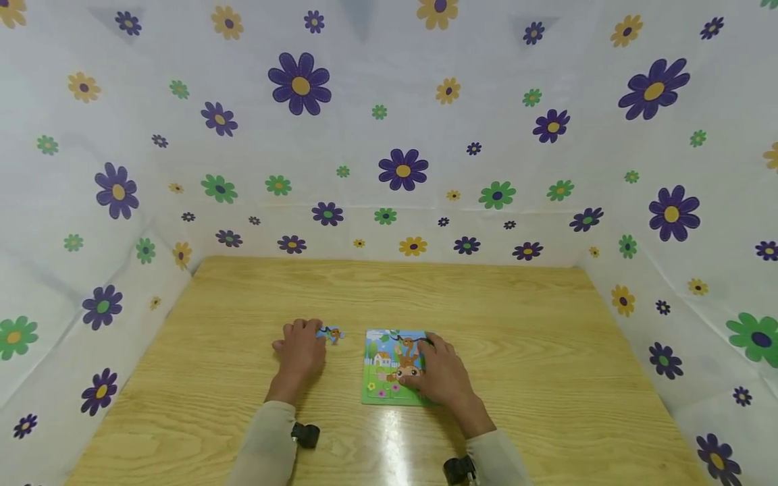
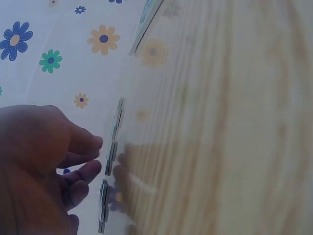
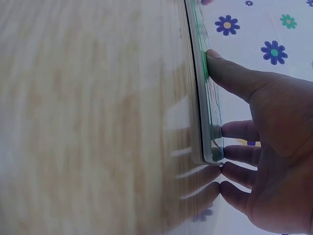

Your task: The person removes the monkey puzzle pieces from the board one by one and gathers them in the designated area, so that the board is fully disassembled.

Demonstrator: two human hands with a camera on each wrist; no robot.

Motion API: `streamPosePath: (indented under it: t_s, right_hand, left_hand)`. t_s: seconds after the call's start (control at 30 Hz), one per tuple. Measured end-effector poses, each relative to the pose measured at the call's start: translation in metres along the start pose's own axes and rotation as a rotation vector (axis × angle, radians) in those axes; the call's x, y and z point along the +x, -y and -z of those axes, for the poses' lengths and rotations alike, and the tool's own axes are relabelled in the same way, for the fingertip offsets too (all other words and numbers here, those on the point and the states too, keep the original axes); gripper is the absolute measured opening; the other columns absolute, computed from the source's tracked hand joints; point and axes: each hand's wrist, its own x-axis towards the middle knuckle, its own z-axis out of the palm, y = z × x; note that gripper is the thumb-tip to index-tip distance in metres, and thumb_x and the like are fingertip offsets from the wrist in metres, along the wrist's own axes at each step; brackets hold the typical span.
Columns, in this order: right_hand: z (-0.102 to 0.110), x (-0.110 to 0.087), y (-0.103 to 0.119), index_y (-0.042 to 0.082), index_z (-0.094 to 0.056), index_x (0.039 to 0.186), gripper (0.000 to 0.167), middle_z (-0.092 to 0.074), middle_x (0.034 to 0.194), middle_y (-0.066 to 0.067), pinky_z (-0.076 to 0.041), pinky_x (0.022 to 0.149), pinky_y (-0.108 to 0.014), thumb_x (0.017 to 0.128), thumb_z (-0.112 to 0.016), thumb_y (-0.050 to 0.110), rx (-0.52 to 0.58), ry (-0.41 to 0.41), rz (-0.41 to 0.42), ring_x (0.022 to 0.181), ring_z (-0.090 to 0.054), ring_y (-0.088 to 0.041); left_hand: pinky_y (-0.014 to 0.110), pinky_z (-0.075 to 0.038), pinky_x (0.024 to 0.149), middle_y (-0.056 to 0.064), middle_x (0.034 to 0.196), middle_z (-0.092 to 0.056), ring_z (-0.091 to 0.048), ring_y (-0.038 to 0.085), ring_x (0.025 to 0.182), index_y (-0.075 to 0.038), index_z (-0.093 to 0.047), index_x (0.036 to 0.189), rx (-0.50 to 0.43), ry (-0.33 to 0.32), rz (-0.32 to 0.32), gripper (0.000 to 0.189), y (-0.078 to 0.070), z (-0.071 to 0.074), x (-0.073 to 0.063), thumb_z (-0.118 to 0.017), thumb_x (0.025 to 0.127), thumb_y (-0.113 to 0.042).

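A puzzle board (image 1: 372, 398) with a green lower edge lies flat on the table, showing a small house, flowers and a brown monkey-like animal. My right hand (image 1: 446, 371) covers its right side. In the right wrist view, the thumb of my right hand (image 3: 283, 132) rests on the board (image 3: 199, 93), and the fingertips touch down near its corner. Left of the board, my left hand (image 1: 302, 351) is beside blue and brown puzzle pieces (image 1: 333, 334), partly hiding them. From the left wrist, loosely bent fingers (image 2: 90, 169) hover close by thin puzzle pieces (image 2: 104, 203) lying flat.
The wooden table (image 1: 547, 324) is shiny and reflects light in front of the board. White cloth walls (image 1: 365, 135) printed with flowers enclose its back and sides. Each sleeved forearm carries a small black wrist camera (image 1: 306, 435).
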Motion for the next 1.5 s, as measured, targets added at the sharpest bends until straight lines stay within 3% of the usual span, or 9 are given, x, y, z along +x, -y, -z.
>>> streamPosePath:
  t_s: [0.2,0.43,0.8,1.03,1.5]
  right_hand:
    - [-0.001,-0.002,0.0,0.004,-0.049,0.138,0.082,-0.038,0.15,-0.019,-0.04,0.101,-0.057,0.077,-0.076,0.05,0.001,-0.006,0.009,0.133,-0.041,-0.042]
    - [0.0,-0.002,0.001,0.003,-0.044,0.143,0.085,-0.035,0.152,-0.02,-0.038,0.103,-0.058,0.079,-0.075,0.048,0.043,-0.009,0.026,0.136,-0.038,-0.043]
    - [0.002,-0.003,-0.006,0.0,-0.035,0.147,0.087,-0.036,0.151,-0.02,-0.033,0.109,-0.056,0.085,-0.066,0.053,-0.012,-0.006,-0.047,0.14,-0.033,-0.041]
    - [0.006,-0.006,-0.007,-0.003,-0.025,0.15,0.088,-0.03,0.154,-0.024,-0.03,0.11,-0.057,0.089,-0.064,0.047,0.037,0.035,-0.089,0.142,-0.029,-0.042]
    - [0.006,-0.01,-0.009,-0.003,-0.04,0.144,0.079,-0.032,0.152,-0.024,-0.033,0.109,-0.056,0.087,-0.067,0.044,0.011,0.03,-0.099,0.14,-0.032,-0.042]
  left_hand:
    - [0.056,-0.026,0.083,0.01,0.119,-0.057,-0.042,0.035,0.114,-0.012,-0.058,0.126,-0.107,-0.06,-0.073,0.031,-0.01,-0.005,-0.004,-0.049,0.097,-0.018]
    - [0.056,-0.029,0.085,0.006,0.11,-0.058,-0.05,0.031,0.104,-0.013,-0.059,0.123,-0.153,-0.03,-0.123,0.031,-0.032,-0.015,-0.009,-0.055,0.096,-0.028]
    - [0.057,-0.03,0.085,0.004,0.103,-0.061,-0.052,0.027,0.101,-0.017,-0.063,0.117,-0.12,-0.004,-0.198,0.029,-0.063,-0.03,-0.016,-0.062,0.093,-0.032]
    - [0.06,-0.033,0.089,0.001,0.105,-0.061,-0.054,0.028,0.103,-0.021,-0.063,0.118,-0.083,0.03,-0.219,0.031,-0.076,-0.037,-0.02,-0.064,0.091,-0.036]
    - [0.057,-0.031,0.089,0.004,0.116,-0.058,-0.05,0.028,0.11,-0.022,-0.063,0.116,-0.017,0.1,-0.286,0.029,-0.099,-0.05,-0.026,-0.059,0.093,-0.04]
